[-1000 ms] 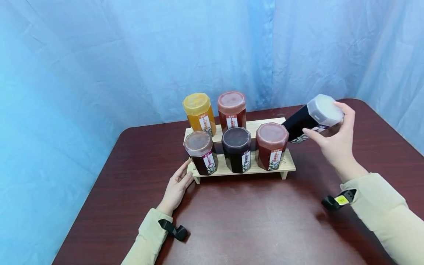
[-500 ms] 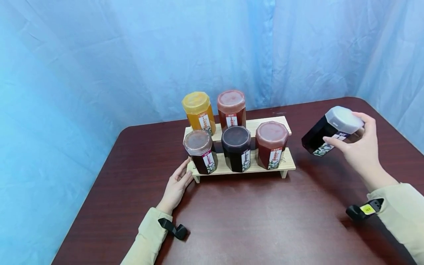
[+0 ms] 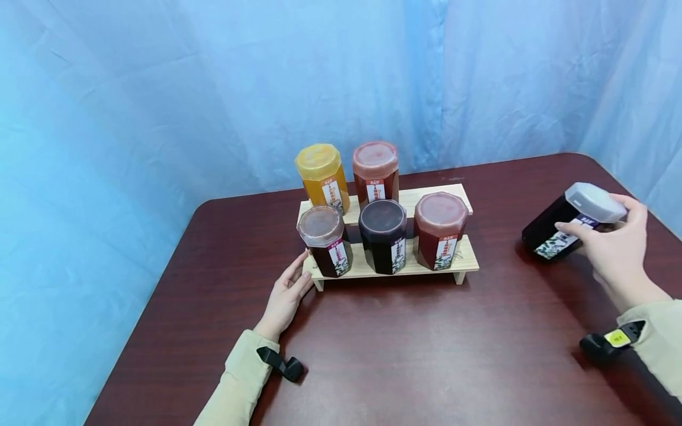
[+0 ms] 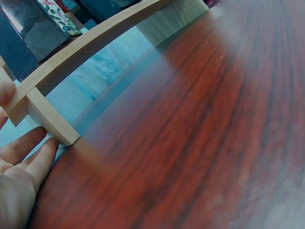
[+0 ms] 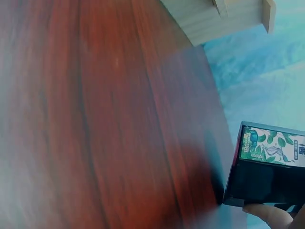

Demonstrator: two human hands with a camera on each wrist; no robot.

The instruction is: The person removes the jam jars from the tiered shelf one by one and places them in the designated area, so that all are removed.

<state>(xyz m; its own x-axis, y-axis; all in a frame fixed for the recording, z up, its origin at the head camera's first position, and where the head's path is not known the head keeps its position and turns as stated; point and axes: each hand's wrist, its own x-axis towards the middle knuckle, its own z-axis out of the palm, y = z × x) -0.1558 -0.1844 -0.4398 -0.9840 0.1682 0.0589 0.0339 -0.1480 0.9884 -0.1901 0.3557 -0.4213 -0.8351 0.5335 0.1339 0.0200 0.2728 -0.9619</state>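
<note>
My right hand (image 3: 618,248) grips a dark jar (image 3: 554,232) by its pale lid, thumb on the near side. The jar leans over at the right of the table, its lower edge at or just above the surface. My left hand (image 3: 285,296) holds the left end of a two-tier wooden rack (image 3: 463,260). In the left wrist view, fingers (image 4: 45,155) touch the rack's leg (image 4: 52,117) while another fingertip lies at the shelf end. On the lower tier stand a brown jar (image 3: 331,254), a black jar (image 3: 383,242) and a red jar (image 3: 439,234).
A yellow jar (image 3: 322,177) and another red jar (image 3: 376,171) stand on the upper tier, with bare shelf to their right. The dark red wooden table (image 3: 405,349) carries everything. Blue curtains (image 3: 240,94) hang behind and beside it.
My right hand has carried the dark jar away from the rack, rightward and down toward the table. My left hand has stayed at the rack's left end.
</note>
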